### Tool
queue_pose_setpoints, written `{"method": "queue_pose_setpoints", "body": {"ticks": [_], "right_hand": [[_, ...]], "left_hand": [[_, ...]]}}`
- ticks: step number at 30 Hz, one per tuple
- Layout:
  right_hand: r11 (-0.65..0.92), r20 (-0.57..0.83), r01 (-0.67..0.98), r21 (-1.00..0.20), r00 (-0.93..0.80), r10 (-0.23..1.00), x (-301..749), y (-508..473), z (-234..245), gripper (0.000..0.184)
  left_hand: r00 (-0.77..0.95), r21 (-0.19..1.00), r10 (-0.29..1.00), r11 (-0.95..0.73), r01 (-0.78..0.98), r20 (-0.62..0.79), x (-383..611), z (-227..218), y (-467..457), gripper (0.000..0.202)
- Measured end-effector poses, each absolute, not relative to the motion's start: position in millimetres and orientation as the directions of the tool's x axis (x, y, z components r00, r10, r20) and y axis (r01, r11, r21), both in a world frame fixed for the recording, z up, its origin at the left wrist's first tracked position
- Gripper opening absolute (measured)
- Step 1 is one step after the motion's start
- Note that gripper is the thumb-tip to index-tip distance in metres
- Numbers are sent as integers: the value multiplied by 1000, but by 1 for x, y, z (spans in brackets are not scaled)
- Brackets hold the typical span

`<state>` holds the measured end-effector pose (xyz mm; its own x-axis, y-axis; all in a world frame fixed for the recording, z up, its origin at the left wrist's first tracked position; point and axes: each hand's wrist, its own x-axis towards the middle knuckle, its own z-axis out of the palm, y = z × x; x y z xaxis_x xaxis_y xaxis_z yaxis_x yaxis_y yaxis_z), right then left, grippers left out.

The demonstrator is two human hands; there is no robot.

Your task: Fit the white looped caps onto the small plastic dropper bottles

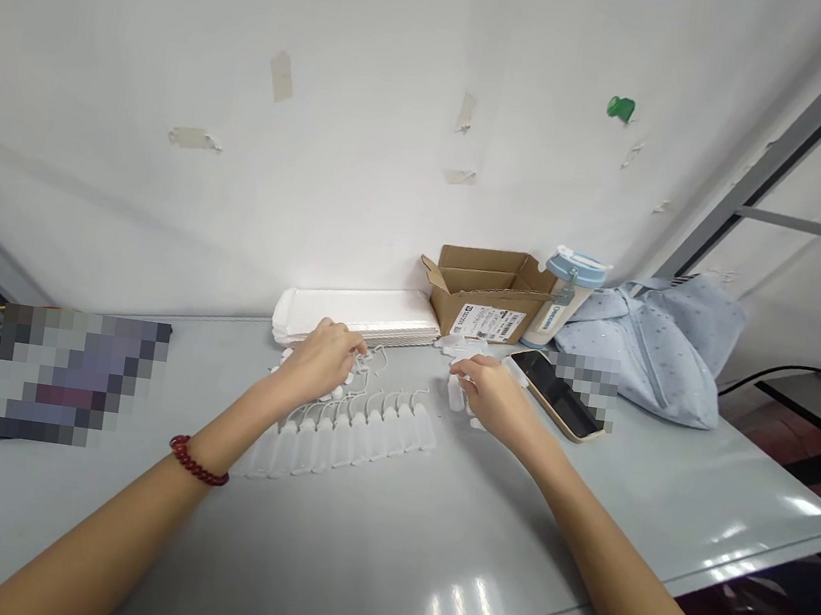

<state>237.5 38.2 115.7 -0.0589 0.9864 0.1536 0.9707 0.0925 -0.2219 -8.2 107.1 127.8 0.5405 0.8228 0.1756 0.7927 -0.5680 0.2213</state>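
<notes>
Apparently, a pickup step nears the back edge of the table point(348, 552): left hand point(322, 356) at cords point(360, 380), right hand point(494, 394) at plastic pieces point(456, 393), both half-curled, grasp indeterminable; next requires fine pinching.

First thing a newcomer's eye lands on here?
Probably the neat row of translucent pieces on the gray table, between the two forearms, thin tails pointing toward the wall. Next likely the dark red bracelet, just up the arm from the left hand. Then the open box near the wall, with a blue-lidded cup at its right.
</notes>
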Motion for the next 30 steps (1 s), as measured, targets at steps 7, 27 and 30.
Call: {"method": "queue_pose_setpoints", "body": {"ticks": [7, 27, 30], "right_hand": [[138, 111, 982, -126, -125, 986, 236, 39, 111, 33], [156, 72, 979, -135, -147, 987, 227, 30, 116, 36], [171, 113, 970, -175, -152, 982, 226, 28, 117, 37]], "left_hand": [[595, 137, 764, -636, 759, 251, 1, 113, 102, 22], [232, 751, 937, -349, 560, 263, -2, 166, 72, 18], [271, 844, 946, -288, 452, 177, 0, 165, 63, 18]]}}
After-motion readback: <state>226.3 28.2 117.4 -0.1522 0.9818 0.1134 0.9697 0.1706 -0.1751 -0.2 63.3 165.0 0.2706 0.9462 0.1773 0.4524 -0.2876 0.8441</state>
